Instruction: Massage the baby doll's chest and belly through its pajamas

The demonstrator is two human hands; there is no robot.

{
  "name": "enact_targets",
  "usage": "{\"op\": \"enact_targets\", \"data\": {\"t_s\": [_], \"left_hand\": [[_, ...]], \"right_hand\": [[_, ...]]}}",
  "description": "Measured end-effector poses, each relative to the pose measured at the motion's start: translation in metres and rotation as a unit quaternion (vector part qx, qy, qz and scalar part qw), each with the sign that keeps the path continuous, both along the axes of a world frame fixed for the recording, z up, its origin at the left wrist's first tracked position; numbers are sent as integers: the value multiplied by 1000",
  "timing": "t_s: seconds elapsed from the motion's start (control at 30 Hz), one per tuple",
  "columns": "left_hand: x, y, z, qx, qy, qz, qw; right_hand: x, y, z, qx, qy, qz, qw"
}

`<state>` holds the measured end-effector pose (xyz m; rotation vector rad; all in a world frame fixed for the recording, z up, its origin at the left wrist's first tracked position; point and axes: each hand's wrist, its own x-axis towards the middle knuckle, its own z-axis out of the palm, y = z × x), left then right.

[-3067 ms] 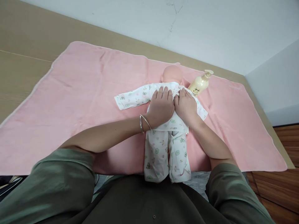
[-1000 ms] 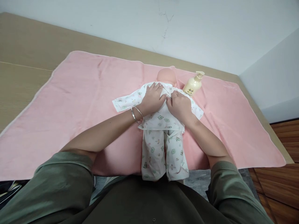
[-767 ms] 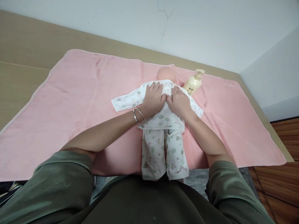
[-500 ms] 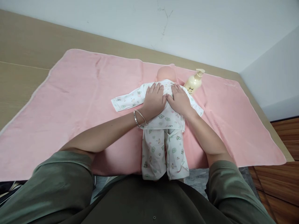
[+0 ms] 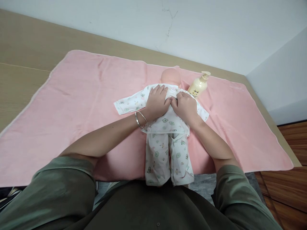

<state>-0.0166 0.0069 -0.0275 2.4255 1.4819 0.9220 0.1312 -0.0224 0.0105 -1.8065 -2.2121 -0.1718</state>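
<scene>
Our doll (image 5: 168, 126) lies on the blanket (image 5: 96, 95) over the surface (image 5: 59, 35), trousers (image 5: 158, 158) reaching past the near edge. Our left hand (image 5: 157, 103) rests flat and spread on its shirt (image 5: 172, 119); our right hand (image 5: 185, 107) curls there, and we cannot tell whether that grip pinches cloth. Uneven pressure could slide the doll; a stray knuckle could knock the pump bottle (image 5: 199, 85), whose contents we cannot make out.

Doll head (image 5: 170, 76) looks smooth plast., outfit (image 5: 168, 123) matt cloth, bangle (image 5: 137, 119) shiny mtl.
</scene>
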Motion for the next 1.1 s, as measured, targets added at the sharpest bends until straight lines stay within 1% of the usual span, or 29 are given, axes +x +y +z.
{"op": "enact_targets", "data": {"t_s": [0.17, 0.3, 0.4, 0.53, 0.7, 0.8, 0.97, 1.03, 1.1], "left_hand": [[0, 0, 2, -21, -9, 4, 1000], [1, -2, 3, -32, -5, 4, 999], [2, -4, 5, -30, -5, 5, 1000], [6, -14, 7, -35, 7, 13, 999], [9, -22, 3, -2, -3, 12, 1000], [6, -15, 2, -9, -4, 2, 1000], [-5, 8, 8, -63, -9, -18, 998], [-7, 13, 9, -63, -15, -21, 998], [-6, 12, 8, -56, -13, -15, 998]], "right_hand": [[0, -1, -6, 13, 43, 22, 999], [2, 3, -9, -7, 68, 35, 997], [4, 7, -9, -26, 82, 30, 996], [6, 12, -9, -53, 96, 4, 994], [7, 13, -8, -59, 96, 1, 994], [4, 7, -6, -52, 94, 14, 994], [-1, -6, -1, -50, 125, 27, 991], [-1, -7, 0, -63, 132, 35, 989], [1, -3, -1, -76, 137, 33, 987]]}}
